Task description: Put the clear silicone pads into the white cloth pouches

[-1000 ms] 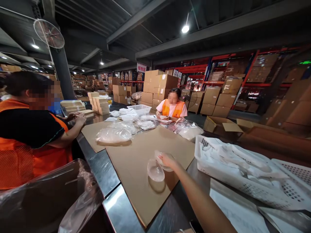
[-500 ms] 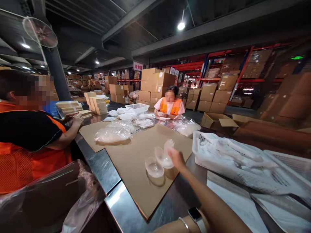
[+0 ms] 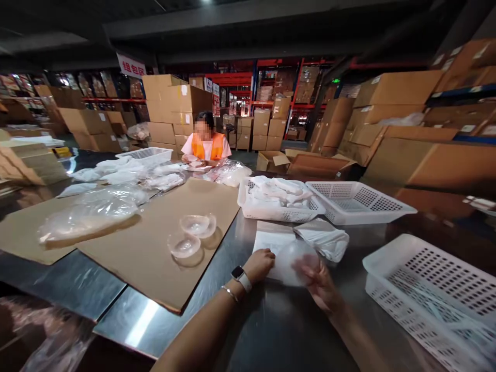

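A clear plastic bowl (image 3: 294,258) is in my right hand (image 3: 321,285), whose fingers grip its right side. The bowl is over a flat white bag (image 3: 273,233) on the metal table. My left hand (image 3: 260,264), with a watch and a bracelet at the wrist, has its fingers curled at the left edge of this bag, just beside the bowl; its fingertips are partly hidden. A second white bag (image 3: 327,242) lies to the right, partly folded. Several more clear bowls (image 3: 184,245) rest on the cardboard sheet (image 3: 155,268) to my left.
A white basket (image 3: 279,212) full of white packets stands ahead, with another white basket (image 3: 358,217) beside it. A third basket (image 3: 406,294) holding thin white items stands at right. Large plastic bags (image 3: 93,212) lie at left. Across the table a person (image 3: 206,142) in an orange vest handles white items.
My view has turned right. My right hand has moved from the bowls on the cardboard to the white bags, carrying one bowl. My left hand has come into view at the bag.
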Demonstrator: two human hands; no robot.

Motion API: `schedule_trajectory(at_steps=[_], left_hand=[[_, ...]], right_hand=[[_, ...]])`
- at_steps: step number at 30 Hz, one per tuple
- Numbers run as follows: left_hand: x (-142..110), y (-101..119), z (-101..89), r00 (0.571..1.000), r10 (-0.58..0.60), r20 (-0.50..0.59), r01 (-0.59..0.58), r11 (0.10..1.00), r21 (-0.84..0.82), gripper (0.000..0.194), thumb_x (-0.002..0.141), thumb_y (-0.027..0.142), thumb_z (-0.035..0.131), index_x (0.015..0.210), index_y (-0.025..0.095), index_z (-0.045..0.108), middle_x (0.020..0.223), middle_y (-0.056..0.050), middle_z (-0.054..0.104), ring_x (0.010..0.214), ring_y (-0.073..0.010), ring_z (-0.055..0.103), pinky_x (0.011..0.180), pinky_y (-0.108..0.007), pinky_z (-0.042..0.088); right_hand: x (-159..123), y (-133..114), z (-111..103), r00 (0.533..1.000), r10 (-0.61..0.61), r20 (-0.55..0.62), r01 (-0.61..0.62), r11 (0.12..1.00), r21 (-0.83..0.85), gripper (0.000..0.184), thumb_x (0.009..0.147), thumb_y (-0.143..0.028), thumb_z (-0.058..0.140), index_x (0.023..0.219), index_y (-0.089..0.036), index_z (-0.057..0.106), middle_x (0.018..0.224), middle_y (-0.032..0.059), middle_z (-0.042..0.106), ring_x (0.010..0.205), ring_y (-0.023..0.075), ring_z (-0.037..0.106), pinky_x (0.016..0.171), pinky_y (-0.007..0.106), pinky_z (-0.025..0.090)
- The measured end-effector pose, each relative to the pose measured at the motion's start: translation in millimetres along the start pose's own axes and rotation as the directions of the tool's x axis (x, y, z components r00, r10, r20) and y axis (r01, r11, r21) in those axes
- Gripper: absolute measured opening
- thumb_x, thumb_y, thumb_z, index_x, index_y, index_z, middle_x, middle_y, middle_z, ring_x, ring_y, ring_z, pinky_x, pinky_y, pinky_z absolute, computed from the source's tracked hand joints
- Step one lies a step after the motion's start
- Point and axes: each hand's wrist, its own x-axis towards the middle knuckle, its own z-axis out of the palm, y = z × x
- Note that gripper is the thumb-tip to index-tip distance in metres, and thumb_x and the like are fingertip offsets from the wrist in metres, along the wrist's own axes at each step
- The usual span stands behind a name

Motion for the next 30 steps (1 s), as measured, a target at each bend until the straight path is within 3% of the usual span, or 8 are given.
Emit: schedule_trajectory(at_steps=[2,5,9,13,17,19,23,30], left_hand=[[-1.6,4.2,-3.1,1.0,0.03,0.006,-0.03,0.999,0.021,0.021,0.089,0.011,0.053,0.071,0.013,0.064,0.085,-0.007,0.065,0.086,-0.0185,0.056,0.078,-0.028,0.046],[-3.3,8.9,-5.6,0.999,0.033,-0.007,-0.032,0.998,0.047,0.02,0.091,0.016,0.053,0.075,0.014,0.063,0.088,-0.007,0.064,0.091,-0.02,0.054,0.08,-0.03,0.045],[-6.6,11.2,-9.3,0.998,-0.004,-0.057,0.007,0.999,0.051,0.014,0.091,0.016,0.052,0.096,0.015,0.065,0.103,-0.007,0.064,0.096,-0.0213,0.054,0.082,-0.033,0.045],[-9.5,12.2,-13.1,0.994,-0.015,-0.105,0.019,0.999,0.036,0.025,0.092,0.018,0.051,0.115,0.014,0.06,0.121,-0.009,0.058,0.099,-0.0213,0.053,0.086,-0.034,0.047],[-9.9,11.0,-11.6,0.993,0.029,-0.111,-0.029,1.0,0.004,0.034,0.09,0.016,0.052,0.123,0.012,0.056,0.129,-0.012,0.054,0.104,-0.0213,0.053,0.091,-0.035,0.048],[-9.8,10.0,-9.3,0.994,0.017,-0.111,-0.02,0.999,-0.025,0.042,0.085,0.012,0.053,0.127,0.012,0.053,0.131,-0.013,0.052,0.108,-0.0227,0.052,0.093,-0.038,0.049],[-9.7,9.4,-4.5,0.983,-0.102,-0.153,0.093,0.994,-0.063,0.056,0.079,0.001,0.048,0.132,0.016,0.049,0.133,-0.01,0.052,0.11,-0.0222,0.052,0.097,-0.039,0.048],[-7.0,9.7,-1.2,0.958,-0.163,-0.234,0.186,0.979,0.079,0.051,0.087,0.004,0.041,0.136,0.016,0.044,0.141,-0.012,0.045,0.112,-0.0252,0.049,0.09,-0.043,0.051]], right_hand=[[-2.0,9.6,-9.4,0.999,-0.018,-0.041,0.015,0.998,-0.068,0.038,0.072,-0.053,0.062,0.094,-0.024,0.051,0.091,0.01,0.07,0.082,0.0249,0.069,0.074,0.039,0.057],[-1.9,19.4,-19.9,0.998,-0.066,-0.022,0.059,0.971,-0.231,0.035,0.067,-0.051,0.061,0.088,-0.025,0.051,0.088,0.0108,0.069,0.082,0.0264,0.068,0.076,0.041,0.056],[-8.1,25.6,-21.8,0.983,-0.089,0.161,0.15,0.895,-0.42,0.022,0.057,-0.038,0.062,0.072,-0.024,0.055,0.072,0.0073,0.067,0.068,0.0259,0.065,0.064,0.037,0.054],[-9.5,23.8,-15.0,0.896,-0.076,0.437,0.301,0.828,-0.473,0.017,0.057,-0.028,0.055,0.071,-0.024,0.062,0.079,0.0052,0.071,0.075,0.0238,0.065,0.075,0.036,0.051],[-1.5,23.4,-16.7,0.81,-0.123,0.573,0.42,0.804,-0.421,0.015,0.067,-0.036,0.054,0.074,-0.025,0.062,0.087,0.0037,0.072,0.09,0.0225,0.065,0.097,0.04,0.042],[2.2,26.5,-21.1,0.807,-0.158,0.568,0.44,0.803,-0.402,0.014,0.068,-0.037,0.056,0.073,-0.025,0.06,0.086,0.0043,0.072,0.092,0.0226,0.064,0.096,0.039,0.043],[5.5,36.9,-29.7,0.879,-0.193,0.435,0.391,0.814,-0.429,0.009,0.066,-0.028,0.056,0.073,-0.024,0.057,0.086,0.0066,0.069,0.09,0.0234,0.063,0.084,0.036,0.049],[8.9,49.9,-33.5,0.95,-0.175,0.26,0.285,0.826,-0.487,0.021,0.067,-0.033,0.054,0.083,-0.021,0.058,0.078,0.0068,0.066,0.074,0.0226,0.064,0.067,0.032,0.054]])
